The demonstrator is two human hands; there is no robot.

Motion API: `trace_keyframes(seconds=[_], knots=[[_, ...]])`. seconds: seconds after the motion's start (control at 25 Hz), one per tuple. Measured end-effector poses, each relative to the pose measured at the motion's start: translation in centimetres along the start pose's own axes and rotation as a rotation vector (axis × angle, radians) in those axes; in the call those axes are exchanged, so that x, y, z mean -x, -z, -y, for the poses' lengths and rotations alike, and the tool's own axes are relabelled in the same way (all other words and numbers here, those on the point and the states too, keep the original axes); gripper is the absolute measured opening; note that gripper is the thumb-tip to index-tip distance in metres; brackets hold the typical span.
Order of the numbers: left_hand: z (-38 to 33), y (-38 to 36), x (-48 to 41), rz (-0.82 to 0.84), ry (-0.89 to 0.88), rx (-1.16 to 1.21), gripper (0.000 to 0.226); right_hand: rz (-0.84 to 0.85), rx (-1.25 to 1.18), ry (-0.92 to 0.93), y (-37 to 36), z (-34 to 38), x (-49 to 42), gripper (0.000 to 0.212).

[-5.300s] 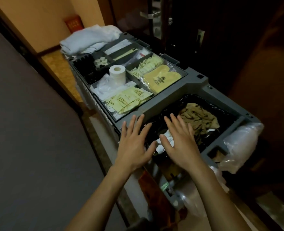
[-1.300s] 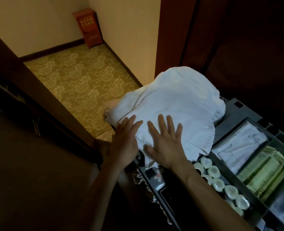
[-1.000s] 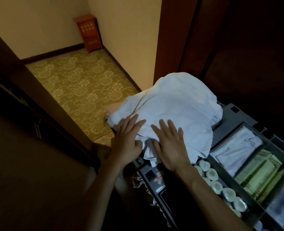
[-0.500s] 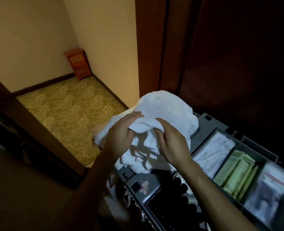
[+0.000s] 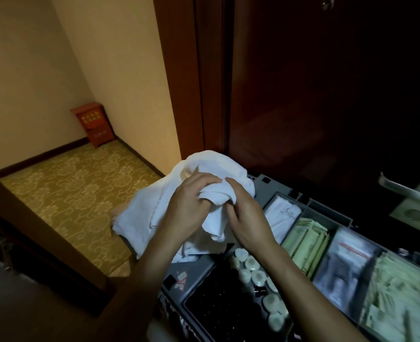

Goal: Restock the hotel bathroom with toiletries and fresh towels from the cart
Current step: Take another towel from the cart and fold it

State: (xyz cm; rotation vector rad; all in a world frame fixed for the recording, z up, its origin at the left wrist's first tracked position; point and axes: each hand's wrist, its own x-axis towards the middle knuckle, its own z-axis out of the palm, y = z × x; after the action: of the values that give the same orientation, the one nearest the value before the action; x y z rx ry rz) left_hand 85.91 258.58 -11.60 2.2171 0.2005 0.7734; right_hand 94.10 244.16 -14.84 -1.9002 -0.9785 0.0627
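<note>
we log both hands at the left end of the grey plastic housekeeping cart (image 5: 270,186), working the white terry towel (image 5: 213,164).

left hand (image 5: 186,206): fingers curled over a bunched fold of the towel, knuckles up, thumb hidden under the cloth. right hand (image 5: 246,213): fingers curled round the same fold from the other side, fingertips tucked into the cloth. the two hands sit close together, nearly touching, with the rolled fold between them. both are gripping.

towel position: heaped on the end of the cart top, the gripped fold raised above the rest. its lower edge drapes over the cart's edge towards the patterned yellow carpet (image 5: 68,193). we cannot tell whether it is one towel or several.

cart compartments, near to far from the towel:
- a row of small round white-capped toiletries (image 5: 250,264) along the edge of a dark bin (image 5: 218,312)
- flat white packets (image 5: 283,213), just beside the towel
- pale green sachets (image 5: 305,240)
- clear plastic packets (image 5: 347,267), blurred
- a further batch of pale green packets (image 5: 396,292), blurred

surroundings: a dark wooden door (image 5: 302,95) with a metal lever handle (image 5: 401,191) stands behind the cart. a small red cabinet (image 5: 94,124) sits in the far corner of the carpet. light is dim and detail in the dark bin is unreadable.
</note>
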Motion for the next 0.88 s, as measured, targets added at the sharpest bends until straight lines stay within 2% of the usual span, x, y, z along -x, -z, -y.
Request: trace_keyframes(seconds=[0.12, 0.2, 0.32, 0.4, 0.6, 0.88], knots=[[-1.4, -1.3, 1.2, 0.048, 0.087, 0.011, 0.047, -0.028, -0.067, -0.060, 1.3, -0.3, 1.3, 0.051], [-2.0, -1.8, 2.2, 0.100, 0.233, 0.020, 0.053, -0.046, -0.119, -0.062, 2.0, -0.3, 2.2, 0.053], [-3.7, -2.7, 2.8, 0.180, 0.417, 0.216, 0.062, -0.099, -0.262, -0.064, 3.1, 0.1, 3.5, 0.050], [-4.9, -3.4, 2.9, 0.184, 0.376, 0.333, 0.063, -0.145, -0.364, -0.079, 3.8, 0.3, 3.8, 0.052], [-8.0, -5.4, 3.3, 0.144, 0.260, 0.390, 0.053, -0.176, -0.598, -0.150, 6.5, 0.3, 5.1, 0.056], [-11.1, -6.3, 2.8, 0.112, 0.289, 0.670, 0.055, -0.154, -0.696, -0.152, 9.0, 0.9, 6.1, 0.056]])
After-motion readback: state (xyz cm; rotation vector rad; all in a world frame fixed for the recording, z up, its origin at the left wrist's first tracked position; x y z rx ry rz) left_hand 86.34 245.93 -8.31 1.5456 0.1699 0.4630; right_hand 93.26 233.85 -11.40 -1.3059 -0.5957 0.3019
